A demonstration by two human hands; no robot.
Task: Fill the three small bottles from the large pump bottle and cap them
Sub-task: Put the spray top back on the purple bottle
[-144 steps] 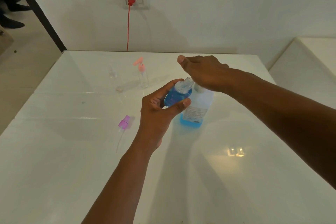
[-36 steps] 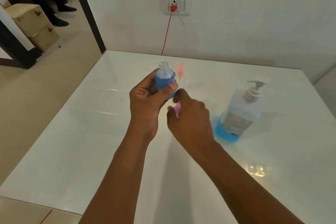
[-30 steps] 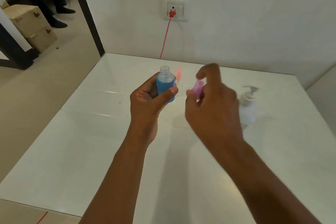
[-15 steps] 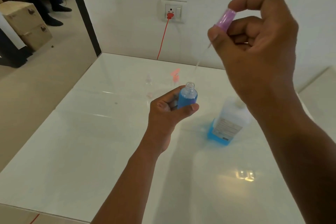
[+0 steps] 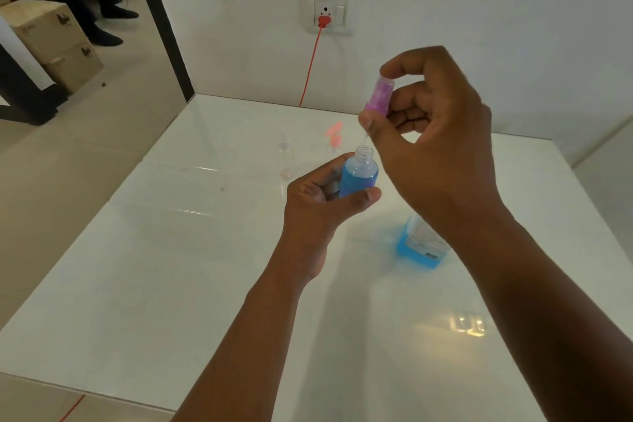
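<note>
Over the white table, your left hand grips one filled bottle, your right hand pinches its purple cap above the neck; two remain.

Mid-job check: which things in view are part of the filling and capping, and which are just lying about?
Job:
- small bottle of blue liquid, uncapped, held by left hand
- purple spray cap, pinched by right hand above its neck
- large pump bottle
- clear bottle and pink-capped bottle, farther back

Lying about:
- red cable at wall socket
- cardboard boxes
</note>
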